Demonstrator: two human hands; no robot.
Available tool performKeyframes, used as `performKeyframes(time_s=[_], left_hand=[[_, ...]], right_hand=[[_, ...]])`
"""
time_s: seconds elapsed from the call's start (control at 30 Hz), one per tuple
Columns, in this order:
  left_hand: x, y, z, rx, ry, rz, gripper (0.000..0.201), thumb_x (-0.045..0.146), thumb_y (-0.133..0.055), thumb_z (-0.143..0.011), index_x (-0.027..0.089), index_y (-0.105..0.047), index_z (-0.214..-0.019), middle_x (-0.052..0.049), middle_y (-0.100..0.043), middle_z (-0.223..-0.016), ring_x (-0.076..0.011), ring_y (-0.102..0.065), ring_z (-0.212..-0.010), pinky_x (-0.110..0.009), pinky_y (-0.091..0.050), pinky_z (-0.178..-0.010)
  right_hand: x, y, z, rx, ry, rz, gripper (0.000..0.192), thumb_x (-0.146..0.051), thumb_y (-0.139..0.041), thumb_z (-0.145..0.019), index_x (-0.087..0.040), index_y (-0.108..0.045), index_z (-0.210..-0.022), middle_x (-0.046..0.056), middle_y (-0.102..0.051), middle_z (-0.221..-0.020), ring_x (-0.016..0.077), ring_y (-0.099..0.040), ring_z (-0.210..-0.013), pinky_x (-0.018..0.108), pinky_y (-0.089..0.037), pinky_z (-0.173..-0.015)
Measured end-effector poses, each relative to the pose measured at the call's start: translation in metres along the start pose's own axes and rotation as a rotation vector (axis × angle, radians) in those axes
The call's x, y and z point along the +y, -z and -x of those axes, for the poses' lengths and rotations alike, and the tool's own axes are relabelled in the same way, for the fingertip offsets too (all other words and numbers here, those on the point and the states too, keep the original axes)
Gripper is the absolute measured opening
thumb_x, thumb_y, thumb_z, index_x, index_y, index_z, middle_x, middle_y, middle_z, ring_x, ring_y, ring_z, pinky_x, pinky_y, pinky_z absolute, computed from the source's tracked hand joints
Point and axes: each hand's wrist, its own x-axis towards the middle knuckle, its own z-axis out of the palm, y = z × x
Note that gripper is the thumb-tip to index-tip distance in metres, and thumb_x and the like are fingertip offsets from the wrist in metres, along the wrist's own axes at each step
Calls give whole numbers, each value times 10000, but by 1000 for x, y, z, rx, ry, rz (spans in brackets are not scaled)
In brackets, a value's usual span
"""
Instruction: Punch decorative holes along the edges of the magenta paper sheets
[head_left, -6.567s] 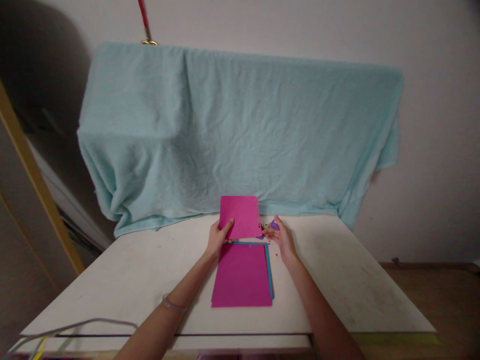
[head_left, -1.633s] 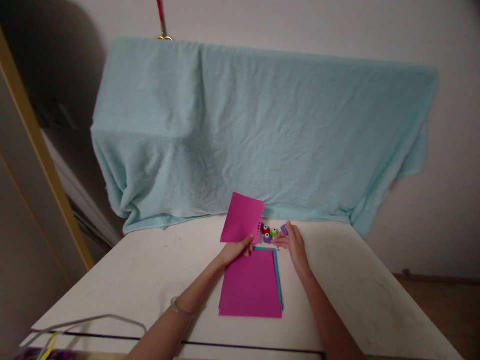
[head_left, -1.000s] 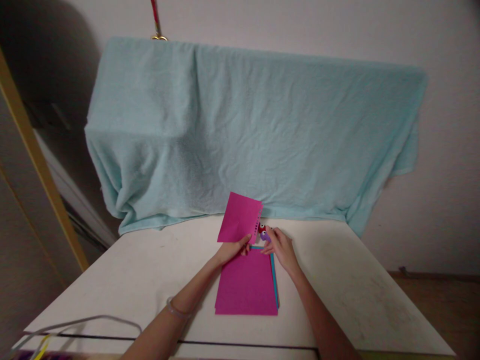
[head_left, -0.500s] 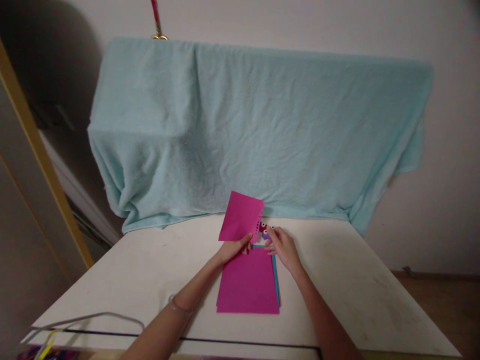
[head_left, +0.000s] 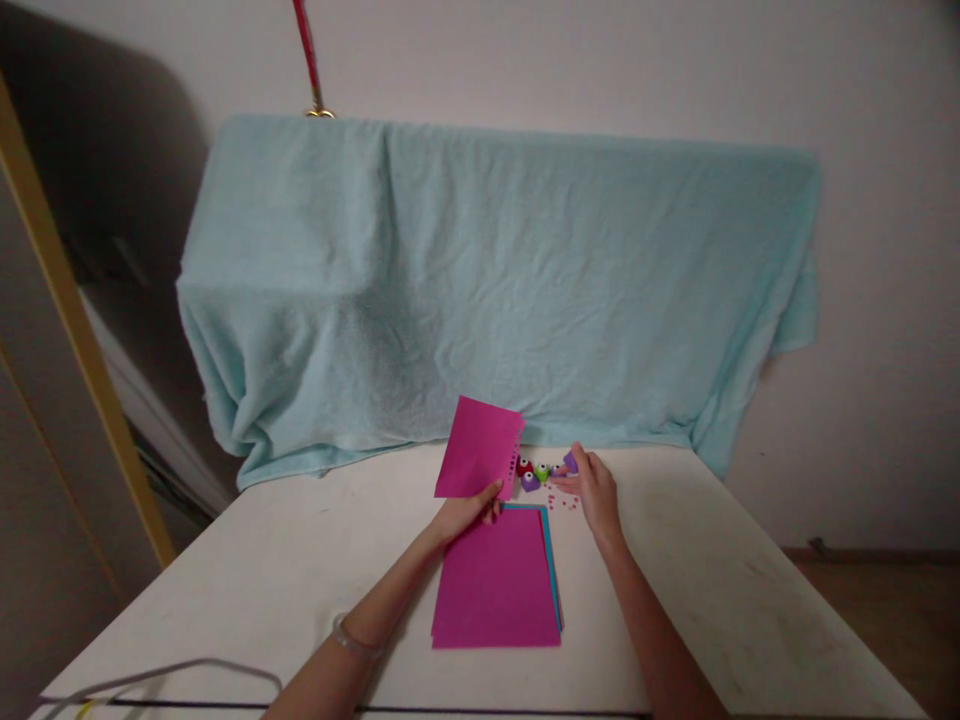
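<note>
A sheet of magenta paper [head_left: 476,448] with a row of small punched holes along its right edge is pinched at its lower corner by my left hand [head_left: 469,515]. My right hand [head_left: 598,495] is farther right, thumb and fingers closed around a small purple paper punch [head_left: 571,462], partly hidden by them. Beside it on the table stand a red punch [head_left: 525,467], a green punch [head_left: 542,472] and a purple one [head_left: 530,482], all with googly eyes. Small pink paper bits [head_left: 564,502] lie below them. A stack of coloured paper [head_left: 495,585], magenta on top, rests nearer me.
The white table [head_left: 315,560] meets a light blue towel [head_left: 525,290] draped over something at the back. A grey curved wire or bar [head_left: 202,661] is at the front left. A red strap with a gold-coloured end [head_left: 311,70] hangs by the wall.
My right hand has moved right, away from the held sheet's edge, uncovering the green punch and the pink bits. My left hand keeps its grip on the sheet. The view has tilted slightly.
</note>
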Motion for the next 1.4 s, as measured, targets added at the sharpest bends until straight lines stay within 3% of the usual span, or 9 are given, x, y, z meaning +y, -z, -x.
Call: performKeyframes(time_s=[0.13,0.33,0.5,0.83,1.07,1.3,1.4], left_hand=[[1,1,1,-13,-8,-16,643,702,-366,-826,155,-667,-672,-37,-609,-591,-147,-549,-596,-269,-394,-691],[1,1,1,-17,8,1,641,707,-369,-821,158,-668,-682,-34,-608,-602,-152,-552,-621,-274,-389,-718],[-1,1,0,-13,34,-32,659,729,-347,-811,165,-662,-679,-35,-616,-618,-174,-573,-678,-294,-381,-782],[4,1,3,2,52,-96,689,754,-337,-792,165,-680,-690,-40,-632,-622,-176,-584,-662,-290,-390,-753],[9,0,5,-18,45,-57,653,728,-369,-802,162,-664,-666,-35,-616,-611,-167,-573,-642,-289,-394,-753],[11,0,7,-14,1,-52,663,729,-365,-803,152,-669,-684,-36,-611,-608,-160,-566,-629,-283,-397,-738],[11,0,7,-16,19,-73,675,737,-345,-803,157,-670,-686,-37,-620,-616,-165,-570,-644,-283,-394,-742]], right_hand=[[1,5,-4,25,65,12,501,-679,-376,-845,-218,-568,-807,87,-707,-762,248,-689,-656,335,-539,-598],[8,1,-5,-49,173,248,461,-629,-313,-898,-243,-542,-797,45,-694,-731,242,-677,-755,336,-481,-748],[10,2,-5,-116,212,271,433,-582,-298,-930,-238,-531,-807,28,-700,-806,223,-651,-835,318,-428,-820],[7,0,3,-216,269,306,448,-616,-335,-909,-231,-515,-766,6,-654,-738,213,-637,-778,293,-439,-745],[19,0,-6,-236,162,207,471,-637,-340,-901,-211,-530,-837,6,-662,-658,174,-635,-565,284,-473,-642],[18,0,-5,-218,236,235,447,-615,-358,-910,-212,-537,-836,20,-682,-750,193,-664,-756,283,-461,-708],[19,-1,-4,-221,246,274,453,-619,-365,-905,-209,-539,-823,12,-669,-699,183,-649,-678,277,-456,-676]])
